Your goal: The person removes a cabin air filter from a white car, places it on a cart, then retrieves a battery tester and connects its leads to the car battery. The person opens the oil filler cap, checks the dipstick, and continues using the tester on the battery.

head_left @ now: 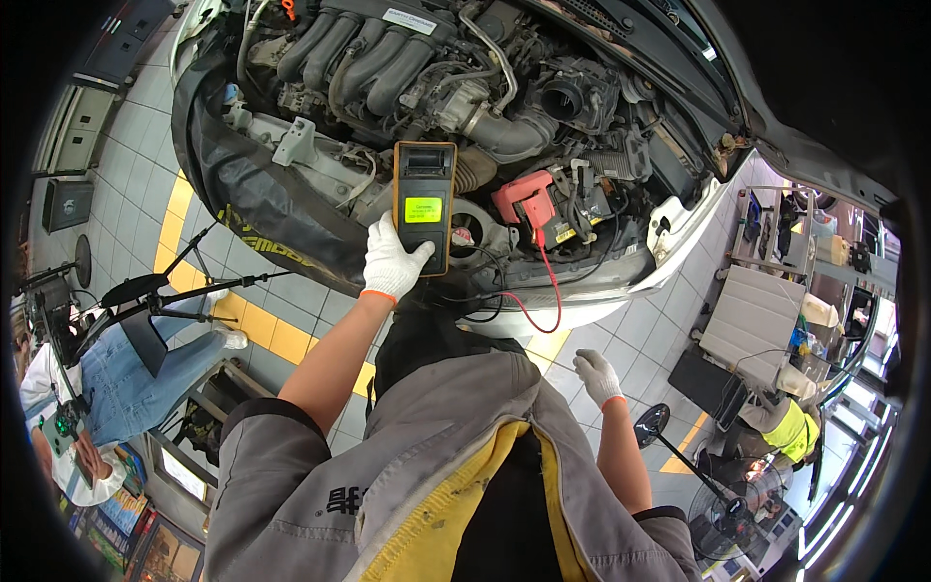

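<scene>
My left hand (396, 260), in a white knit glove with an orange cuff, grips the lower left side of a handheld battery tester (436, 244). The tester has a black body, an orange-brown edge and a lit yellow-green screen. It is held over the front of the engine bay. From it a red cable (557, 291) loops to a red clamp (529, 202) on the car battery (574, 229); a black cable runs there too. My right hand (596, 376), gloved alike, hangs low by my side, away from the car, its fingers curled in with nothing visible in them.
The engine (373, 58) lies under the raised hood (805, 116). A black fender cover (233, 184) drapes the front left edge. At left are a tripod (160, 291) and a person in jeans (145, 378). A cart (752, 320), a fan (727, 514) and another person (790, 432) are at right.
</scene>
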The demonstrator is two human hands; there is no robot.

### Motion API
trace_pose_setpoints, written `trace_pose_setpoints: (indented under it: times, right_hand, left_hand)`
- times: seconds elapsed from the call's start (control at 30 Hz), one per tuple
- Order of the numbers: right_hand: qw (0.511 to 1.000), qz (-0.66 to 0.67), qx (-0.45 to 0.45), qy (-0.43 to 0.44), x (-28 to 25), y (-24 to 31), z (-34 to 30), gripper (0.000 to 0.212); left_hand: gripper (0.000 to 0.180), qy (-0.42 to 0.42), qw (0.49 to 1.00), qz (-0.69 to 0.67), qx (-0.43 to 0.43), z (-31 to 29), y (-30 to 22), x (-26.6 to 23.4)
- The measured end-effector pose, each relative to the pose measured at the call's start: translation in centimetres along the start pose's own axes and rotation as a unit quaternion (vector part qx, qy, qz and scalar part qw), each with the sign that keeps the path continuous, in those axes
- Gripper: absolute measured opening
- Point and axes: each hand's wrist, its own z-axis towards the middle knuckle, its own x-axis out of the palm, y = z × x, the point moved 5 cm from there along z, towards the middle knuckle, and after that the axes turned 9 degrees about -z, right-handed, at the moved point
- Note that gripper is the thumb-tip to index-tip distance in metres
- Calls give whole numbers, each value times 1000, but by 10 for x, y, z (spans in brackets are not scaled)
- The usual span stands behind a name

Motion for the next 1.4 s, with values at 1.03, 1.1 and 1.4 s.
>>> trace_pose_setpoints:
  times: [1.03, 1.1, 1.4]
  right_hand:
    - [1000, 2, 5, -4, 10, -7, 5, 47]
    - [1000, -3, 3, -3, 11, -6, 3, 47]
    - [1000, 0, 6, -1, 13, -11, 5, 47]
  left_hand:
    - [106, 1, 1000, 11, -15, -1, -3, 0]
    - [106, -4, 1000, 14, -15, -1, -4, 2]
    - [105, 12, 1000, 4, -25, -1, -4, -1]
